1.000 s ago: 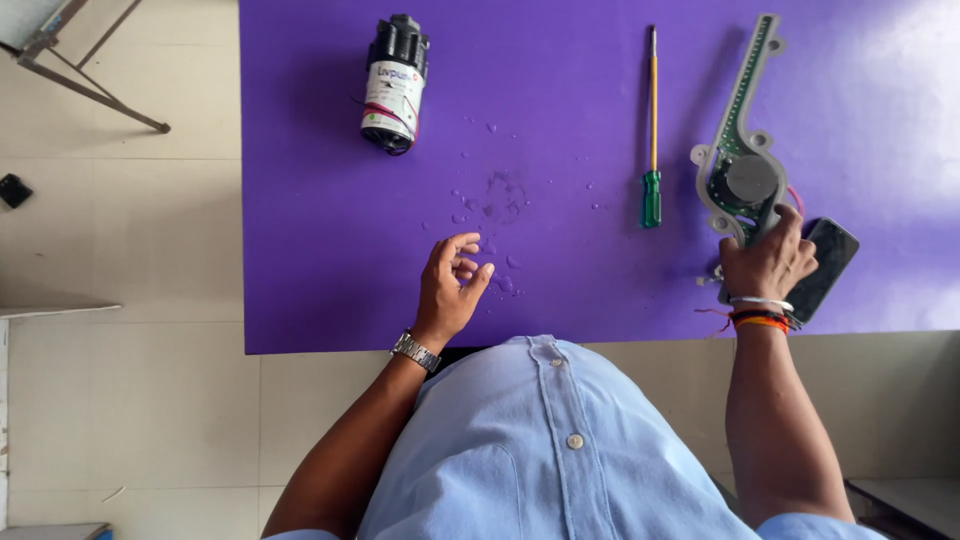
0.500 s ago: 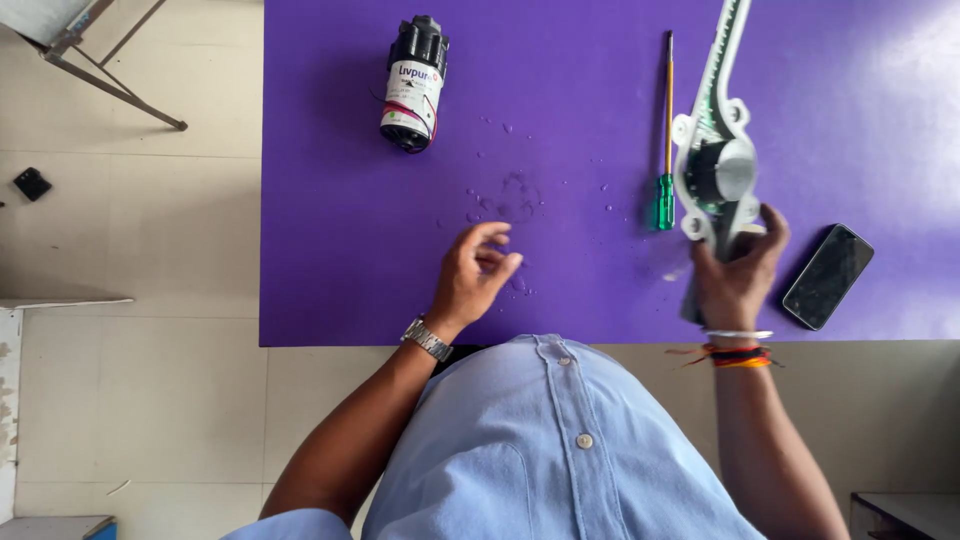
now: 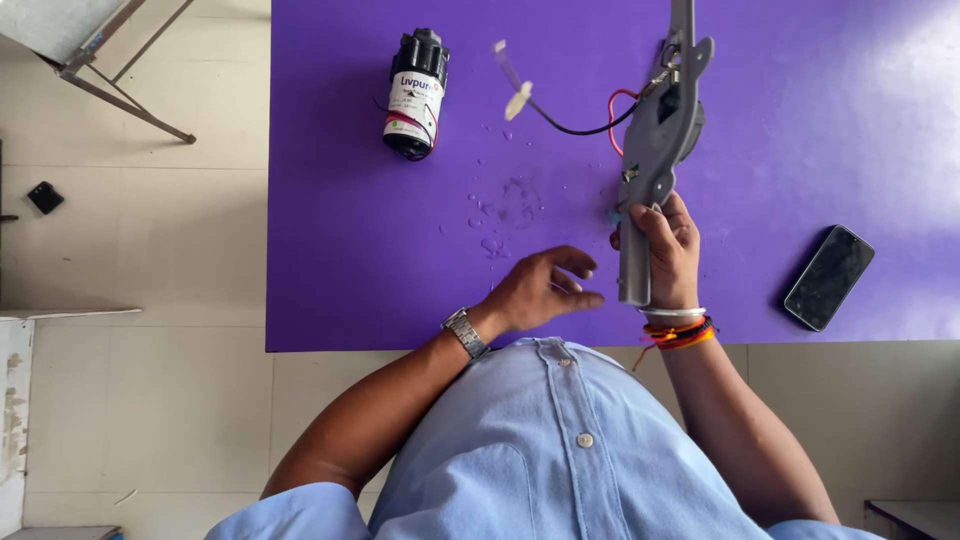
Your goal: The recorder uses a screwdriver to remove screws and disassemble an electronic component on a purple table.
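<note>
Droplets of water [image 3: 505,205] speckle the purple mat [image 3: 350,250] just ahead of your left hand [image 3: 540,290], between it and the small black cylindrical pump [image 3: 415,95] lying well beyond and to its left. That pump carries a white wrap-around label with a red band near its lower end; the label faces up. Your left hand hovers open over the mat, fingers spread and slightly curled, holding nothing, a metal watch [image 3: 466,332] on its wrist. Your right hand [image 3: 665,250] sits just beside it, closed around the lower end of a long grey motor assembly [image 3: 655,150], which stands on edge and reaches away from you, past the hand toward the far side of the mat. From its upper part, red and black wires [image 3: 590,120] loop out to the left, ending in a pale connector [image 3: 517,100] that hangs above the mat, ahead of your left hand. A dark phone [image 3: 829,277] lies face up to the right of your right hand, near but apart from it, tilted on the mat. Orange and white bands [image 3: 680,328] circle your right wrist. Far to your left, off the mat, a small black object [image 3: 45,197] rests on the tiled floor [image 3: 140,420].
</note>
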